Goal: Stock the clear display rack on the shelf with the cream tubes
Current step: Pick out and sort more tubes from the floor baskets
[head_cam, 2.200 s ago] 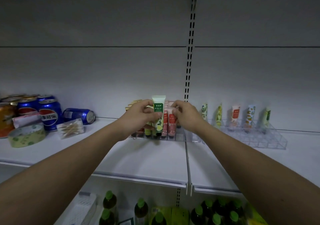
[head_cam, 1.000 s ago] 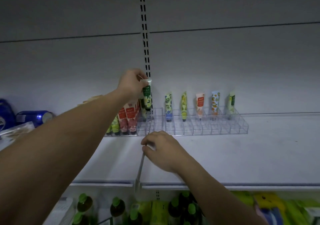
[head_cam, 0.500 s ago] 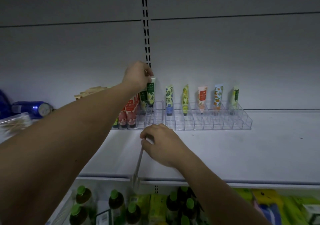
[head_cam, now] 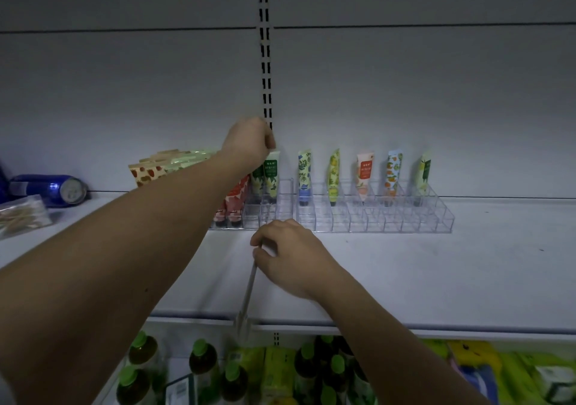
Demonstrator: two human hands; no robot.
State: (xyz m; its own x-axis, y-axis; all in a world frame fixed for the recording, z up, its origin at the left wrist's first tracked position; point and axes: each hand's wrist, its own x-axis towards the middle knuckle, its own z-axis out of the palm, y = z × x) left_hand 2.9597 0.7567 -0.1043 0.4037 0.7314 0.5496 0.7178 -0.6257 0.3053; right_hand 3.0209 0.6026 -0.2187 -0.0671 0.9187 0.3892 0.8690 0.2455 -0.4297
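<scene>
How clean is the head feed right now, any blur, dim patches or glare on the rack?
Head view: dim overall; green-capped bottles and yellow packs below are smeared; straight shelf edge bows from the wide angle; clear rack shows faint highlights, no strong glare; tubes stay readable.

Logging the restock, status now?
Left hand pinching green tube top, seating it in clear rack. Right hand resting on shelf divider. Nothing blocking.

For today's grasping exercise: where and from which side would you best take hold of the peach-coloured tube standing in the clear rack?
Pinch the flat crimped top of the peach-coloured tube from above; its cap end sits down in the clear rack, and neighbouring tubes stand apart.
</scene>
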